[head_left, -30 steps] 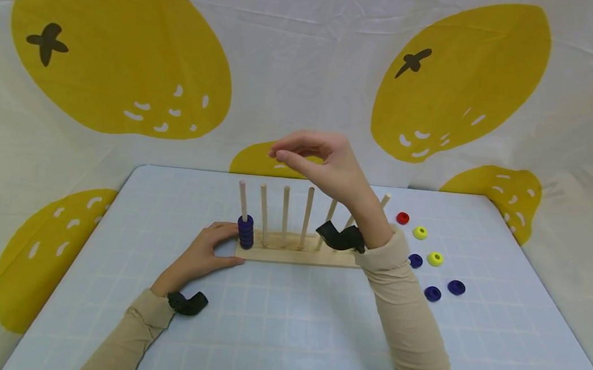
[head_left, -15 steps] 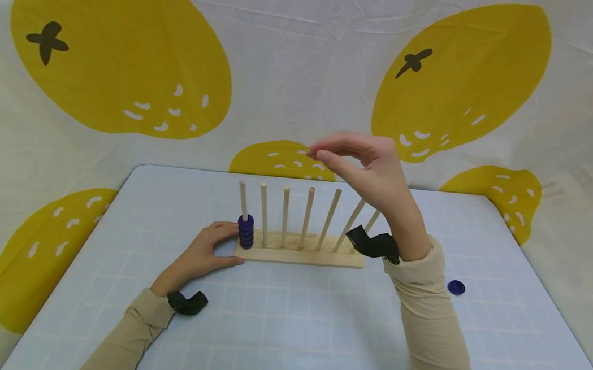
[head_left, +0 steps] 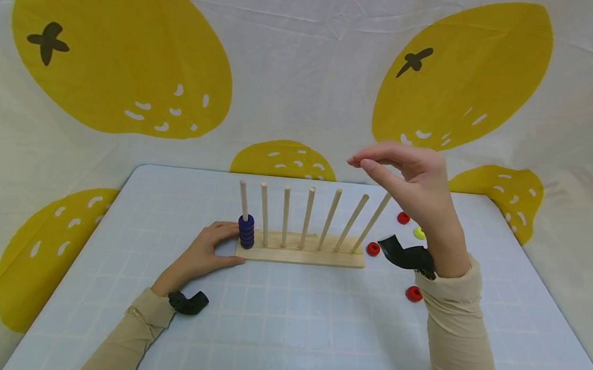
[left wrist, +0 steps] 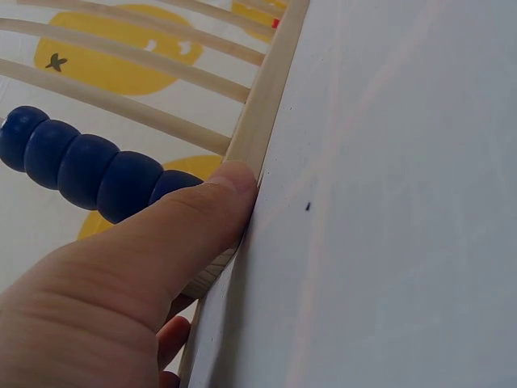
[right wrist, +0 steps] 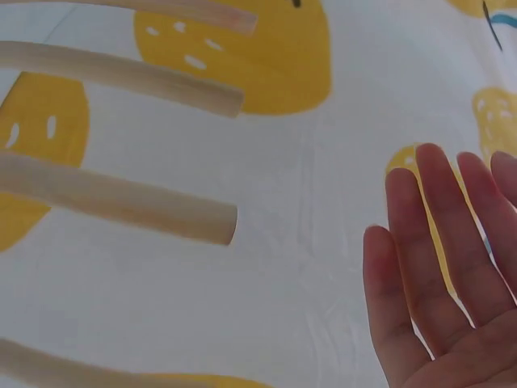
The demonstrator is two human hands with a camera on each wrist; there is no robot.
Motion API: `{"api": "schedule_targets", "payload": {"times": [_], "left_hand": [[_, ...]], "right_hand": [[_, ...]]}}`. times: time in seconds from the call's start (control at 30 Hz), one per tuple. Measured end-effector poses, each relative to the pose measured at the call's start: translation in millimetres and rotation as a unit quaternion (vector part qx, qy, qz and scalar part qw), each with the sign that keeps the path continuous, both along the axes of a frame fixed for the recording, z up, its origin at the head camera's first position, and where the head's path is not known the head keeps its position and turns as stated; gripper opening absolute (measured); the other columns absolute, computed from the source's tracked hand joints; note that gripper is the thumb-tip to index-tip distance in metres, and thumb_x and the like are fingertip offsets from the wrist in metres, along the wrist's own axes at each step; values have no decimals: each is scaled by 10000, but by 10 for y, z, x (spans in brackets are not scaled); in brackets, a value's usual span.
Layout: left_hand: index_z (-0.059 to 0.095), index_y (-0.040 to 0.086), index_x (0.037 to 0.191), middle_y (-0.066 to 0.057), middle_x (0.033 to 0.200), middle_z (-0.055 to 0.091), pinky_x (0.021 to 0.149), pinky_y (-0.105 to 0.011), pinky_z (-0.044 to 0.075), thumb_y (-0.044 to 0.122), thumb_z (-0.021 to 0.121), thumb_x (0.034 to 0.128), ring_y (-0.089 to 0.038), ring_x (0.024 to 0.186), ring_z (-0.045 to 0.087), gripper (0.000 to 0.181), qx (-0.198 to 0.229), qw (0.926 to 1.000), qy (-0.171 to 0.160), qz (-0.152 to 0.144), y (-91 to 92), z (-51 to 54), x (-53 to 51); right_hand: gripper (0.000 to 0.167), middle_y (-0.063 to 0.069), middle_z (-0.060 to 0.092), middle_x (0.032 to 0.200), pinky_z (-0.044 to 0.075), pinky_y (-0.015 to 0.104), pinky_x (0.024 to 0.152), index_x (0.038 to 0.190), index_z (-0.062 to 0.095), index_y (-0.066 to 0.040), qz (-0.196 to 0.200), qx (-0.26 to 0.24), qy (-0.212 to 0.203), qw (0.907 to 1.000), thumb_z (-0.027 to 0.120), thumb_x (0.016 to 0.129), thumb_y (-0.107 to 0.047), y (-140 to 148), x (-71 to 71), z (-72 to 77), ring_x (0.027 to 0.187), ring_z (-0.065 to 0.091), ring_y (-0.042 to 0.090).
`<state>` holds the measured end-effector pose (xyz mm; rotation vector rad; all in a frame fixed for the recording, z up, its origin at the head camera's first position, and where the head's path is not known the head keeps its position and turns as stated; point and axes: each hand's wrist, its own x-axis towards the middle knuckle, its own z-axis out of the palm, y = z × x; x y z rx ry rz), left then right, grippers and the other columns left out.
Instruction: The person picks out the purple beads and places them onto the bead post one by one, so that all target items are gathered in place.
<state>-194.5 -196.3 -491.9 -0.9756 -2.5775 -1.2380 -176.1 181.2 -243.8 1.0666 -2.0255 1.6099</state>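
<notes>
A wooden peg rack (head_left: 299, 257) with several upright pegs stands on the table. Around its left end my left hand (head_left: 198, 251) grips the base, thumb on the front edge and fingers behind, as the left wrist view shows the thumb (left wrist: 202, 206) there. Dark blue beads (head_left: 246, 232) are stacked on the leftmost peg, right beside that hand. My right hand (head_left: 414, 178) hovers in the air above the rack's right end, fingers spread and holding nothing. The right wrist view shows its straight fingers (right wrist: 440, 234) apart from the bare peg tops (right wrist: 210, 218).
Right of the rack, loose red beads (head_left: 373, 248) and a yellow bead (head_left: 419, 232) lie on the pale gridded table (head_left: 267, 330). My right forearm hides part of that area. A lemon-patterned cloth (head_left: 302, 83) hangs behind the table's far edge.
My right hand has moved rightward, from above the middle pegs to above the right end, fingers empty throughout. My left hand and the rack have stayed put.
</notes>
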Motion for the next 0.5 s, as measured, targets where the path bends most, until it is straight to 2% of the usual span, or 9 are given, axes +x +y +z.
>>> {"api": "schedule_targets", "payload": {"times": [0.2,0.3,0.5], "left_hand": [[633,90,1321,-70,1341,610,1044,-538,383,218,902,727,-297,1255,501,665,18,10000,27,-5,6,-4,10],[639,66,1305,-91,1326,617,1037,-529,387,191,903,718,-309,1245,508,656,84,9999,111,-45,5,3,17],[642,48,1295,-98,1309,625,1036,-489,393,171,905,707,-311,1236,515,656,131,9995,252,-99,-5,3,15]], "right_hand": [[148,197,717,988,503,318,942,1014,720,99,-413,-85,-218,9989,625,903,120,214,111,-68,951,666,277],[147,193,716,1001,516,283,917,1021,722,97,-707,-40,-270,9971,621,914,102,328,158,-113,961,659,270],[149,203,712,988,532,249,879,1024,699,144,-962,-244,-400,9943,619,898,137,559,227,-225,953,661,265]]}}
